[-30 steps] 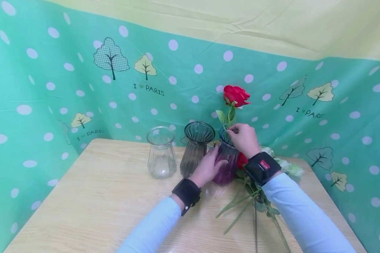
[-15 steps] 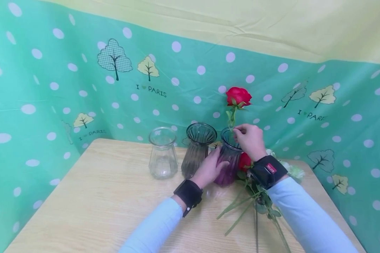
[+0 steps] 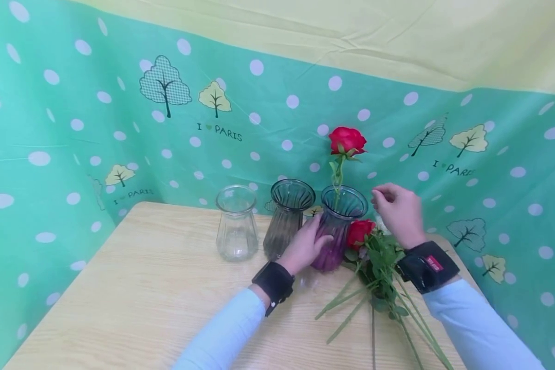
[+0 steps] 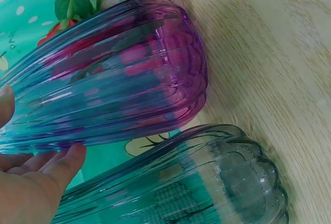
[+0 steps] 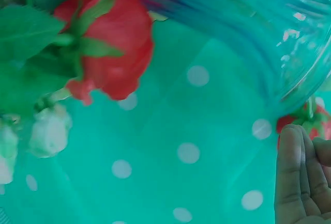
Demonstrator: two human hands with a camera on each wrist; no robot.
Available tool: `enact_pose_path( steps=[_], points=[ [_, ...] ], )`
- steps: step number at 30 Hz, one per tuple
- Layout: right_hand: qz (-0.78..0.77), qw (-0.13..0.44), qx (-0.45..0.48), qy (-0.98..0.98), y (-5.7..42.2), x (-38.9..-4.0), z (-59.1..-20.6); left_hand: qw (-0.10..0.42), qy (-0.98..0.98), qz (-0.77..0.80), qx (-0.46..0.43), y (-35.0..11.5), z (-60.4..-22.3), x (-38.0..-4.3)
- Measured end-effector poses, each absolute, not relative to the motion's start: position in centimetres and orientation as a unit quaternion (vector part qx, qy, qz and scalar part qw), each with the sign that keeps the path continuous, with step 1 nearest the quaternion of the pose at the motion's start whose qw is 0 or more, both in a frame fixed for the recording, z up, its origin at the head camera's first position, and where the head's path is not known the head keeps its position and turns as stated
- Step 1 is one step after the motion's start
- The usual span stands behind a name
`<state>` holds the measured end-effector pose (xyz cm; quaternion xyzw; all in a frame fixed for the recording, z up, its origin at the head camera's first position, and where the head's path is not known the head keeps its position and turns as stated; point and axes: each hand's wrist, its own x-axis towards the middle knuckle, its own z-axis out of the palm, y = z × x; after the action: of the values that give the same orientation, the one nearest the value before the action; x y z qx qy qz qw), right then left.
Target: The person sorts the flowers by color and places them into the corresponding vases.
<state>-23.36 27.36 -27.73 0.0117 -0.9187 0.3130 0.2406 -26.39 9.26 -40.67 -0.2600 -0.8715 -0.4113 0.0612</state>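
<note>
On the far left of the worktop stands a clear vase, with a dark grey vase near it. Both stand upright, and their wide bottoms probably help them stay steady.

Next comes the left hand. Its fingers curl round the purple vase, with the thumb at the front — most likely so the vase does not tip or slide. One tall red rose stands in this vase. Its stem goes down into the wide mouth, and its flower is high above. No fingers touch it, so the glass alone seems to prop it up.

Just right of the vase, another red rose lies in a pile of leaves and long stems. White flowers are near it. Most stems point to the front, perhaps so they are easy to reach.

Last is the right hand, above the pile and beside the vase. Its fingers are loosely bent and hold nothing — they are apart from the tall rose.
</note>
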Motion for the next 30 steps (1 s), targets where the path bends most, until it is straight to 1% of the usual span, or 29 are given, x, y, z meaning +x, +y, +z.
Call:
enact_pose_path(
  steps=[4, 12, 15, 19, 21, 23, 28, 30],
  points=[
    [0.304, 0.229, -0.004, -0.925, 29.1, -22.1, -28.2, 0.064, -0.870, -0.411, -0.264, 9.2, -40.6, -26.4],
    [0.307, 0.172, -0.035, -0.935, 33.0, -19.6, -31.1, 0.066, -0.869, -0.413, -0.266, 9.2, -40.7, -26.4],
    [0.298, 0.165, -0.038, -0.939, 34.0, -18.8, -32.4, 0.073, -0.866, -0.414, -0.270, 9.2, -40.7, -26.3],
    [0.287, 0.178, -0.025, -0.941, 34.8, -17.9, -33.9, 0.082, -0.863, -0.414, -0.276, 9.2, -40.8, -26.3],
    [0.286, 0.171, -0.025, -0.943, 35.1, -17.5, -34.5, 0.083, -0.864, -0.414, -0.276, 9.2, -40.8, -26.4],
    [0.288, 0.146, -0.034, -0.946, 35.4, -17.2, -35.1, 0.082, -0.864, -0.414, -0.275, 9.2, -40.9, -26.4],
    [0.288, 0.050, -0.065, -0.954, 36.2, -16.9, -36.7, 0.081, -0.865, -0.411, -0.276, 9.1, -40.8, -26.4],
    [0.285, 0.027, -0.065, -0.956, 36.5, -16.9, -37.5, 0.080, -0.866, -0.410, -0.276, 9.1, -40.8, -26.4]
  ],
)
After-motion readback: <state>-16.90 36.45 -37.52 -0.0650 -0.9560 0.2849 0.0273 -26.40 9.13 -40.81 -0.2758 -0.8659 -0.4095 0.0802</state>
